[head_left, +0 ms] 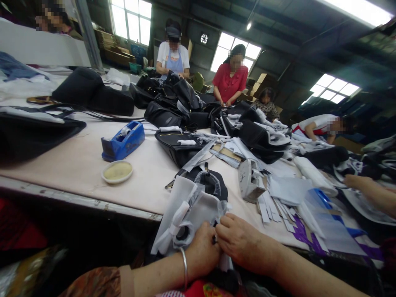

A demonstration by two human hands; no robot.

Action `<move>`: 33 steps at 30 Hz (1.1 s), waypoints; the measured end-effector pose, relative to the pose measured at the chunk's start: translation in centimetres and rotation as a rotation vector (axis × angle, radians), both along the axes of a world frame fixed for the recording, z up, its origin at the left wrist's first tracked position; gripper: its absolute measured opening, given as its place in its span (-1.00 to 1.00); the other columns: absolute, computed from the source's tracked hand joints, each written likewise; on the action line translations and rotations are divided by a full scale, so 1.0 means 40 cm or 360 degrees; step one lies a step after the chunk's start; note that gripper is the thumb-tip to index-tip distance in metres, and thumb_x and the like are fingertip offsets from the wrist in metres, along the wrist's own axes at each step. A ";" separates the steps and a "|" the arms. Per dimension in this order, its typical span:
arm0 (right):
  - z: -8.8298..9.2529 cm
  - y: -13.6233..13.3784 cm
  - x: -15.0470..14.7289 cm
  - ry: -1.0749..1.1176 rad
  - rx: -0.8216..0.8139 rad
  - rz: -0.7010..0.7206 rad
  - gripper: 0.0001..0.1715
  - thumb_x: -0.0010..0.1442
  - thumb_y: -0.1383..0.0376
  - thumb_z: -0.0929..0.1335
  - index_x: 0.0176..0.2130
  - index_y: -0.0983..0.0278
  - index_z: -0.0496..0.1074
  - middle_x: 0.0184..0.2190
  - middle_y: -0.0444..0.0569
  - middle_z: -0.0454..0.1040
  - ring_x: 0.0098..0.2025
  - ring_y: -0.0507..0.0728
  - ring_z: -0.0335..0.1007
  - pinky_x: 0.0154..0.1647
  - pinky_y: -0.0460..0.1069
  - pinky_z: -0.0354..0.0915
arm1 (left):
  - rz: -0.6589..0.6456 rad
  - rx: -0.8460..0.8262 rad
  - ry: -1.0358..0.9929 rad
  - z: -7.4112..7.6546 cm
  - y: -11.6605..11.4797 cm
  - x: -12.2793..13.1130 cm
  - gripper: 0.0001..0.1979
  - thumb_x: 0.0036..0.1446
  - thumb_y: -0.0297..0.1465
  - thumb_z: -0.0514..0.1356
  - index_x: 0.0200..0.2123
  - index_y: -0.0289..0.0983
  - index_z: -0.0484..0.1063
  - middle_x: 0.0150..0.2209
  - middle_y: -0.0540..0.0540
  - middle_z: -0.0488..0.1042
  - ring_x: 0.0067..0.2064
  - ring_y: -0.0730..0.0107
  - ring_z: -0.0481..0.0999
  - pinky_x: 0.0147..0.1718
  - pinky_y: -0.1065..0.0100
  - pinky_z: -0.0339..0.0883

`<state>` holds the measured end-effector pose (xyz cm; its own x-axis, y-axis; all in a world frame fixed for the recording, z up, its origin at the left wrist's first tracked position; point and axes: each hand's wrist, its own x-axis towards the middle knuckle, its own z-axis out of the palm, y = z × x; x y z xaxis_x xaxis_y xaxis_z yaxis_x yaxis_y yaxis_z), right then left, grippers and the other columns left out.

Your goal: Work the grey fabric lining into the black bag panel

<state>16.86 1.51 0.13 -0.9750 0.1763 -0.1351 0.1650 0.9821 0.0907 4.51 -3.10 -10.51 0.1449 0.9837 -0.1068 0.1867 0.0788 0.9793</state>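
At the table's front edge, a black bag [220, 181] lies with white wrapping sheets [177, 194] and clear plastic around its parts. My left hand [204, 249], with a silver bangle at the wrist, is closed at the near end of the bag. Touching it from the right, my right hand [236, 239] is closed too, its fingers bent inward. A small dark piece shows between the two hands; what exactly each one grips is hidden by the fingers.
A blue tape dispenser [123, 140] and a round dish [117, 172] stand left on the table [74, 165]. A white dispenser [250, 180], paper strips [275, 208] and piled black bags [182, 103] lie beyond. Another person's arm [371, 192] reaches in from the right.
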 end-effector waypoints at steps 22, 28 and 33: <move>-0.095 -0.093 0.097 0.0994 -0.0617 -0.0956 -0.59 0.25 0.35 0.33 0.10 0.27 0.37 -0.16 0.09 0.45 -0.14 0.19 0.42 -0.13 0.10 0.43 | -0.0047 0.0031 0.0171 0.033 0.003 -0.010 -0.80 0.07 -0.39 0.14 -0.57 -0.25 0.42 -0.46 -0.05 0.37 -0.32 0.23 0.39 -0.36 0.23 0.13; -0.059 -0.094 0.035 0.0708 -0.0358 -0.1251 -0.69 0.16 0.30 0.41 -0.06 0.26 0.47 -0.28 0.04 0.49 -0.25 0.26 0.46 -0.24 0.15 0.41 | -0.0154 0.0172 0.0121 0.007 0.007 -0.004 -0.84 0.09 -0.40 0.13 -0.52 -0.24 0.42 -0.42 -0.10 0.50 -0.30 0.21 0.42 -0.22 0.18 0.21; -0.063 -0.092 0.037 0.0854 -0.0372 -0.1075 -0.72 0.22 0.37 0.34 -0.04 0.30 0.42 -0.28 0.06 0.50 -0.27 0.22 0.45 -0.25 0.10 0.40 | -0.0099 0.0167 0.0090 0.015 0.003 -0.004 -0.86 0.05 -0.46 0.13 -0.53 -0.24 0.40 -0.42 -0.09 0.51 -0.29 0.19 0.43 -0.21 0.18 0.22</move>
<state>18.32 -2.15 -2.40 -0.6155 0.7610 0.2051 0.6776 0.6439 -0.3554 4.37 -2.99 -9.92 0.2027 0.9791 -0.0136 0.2431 -0.0368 0.9693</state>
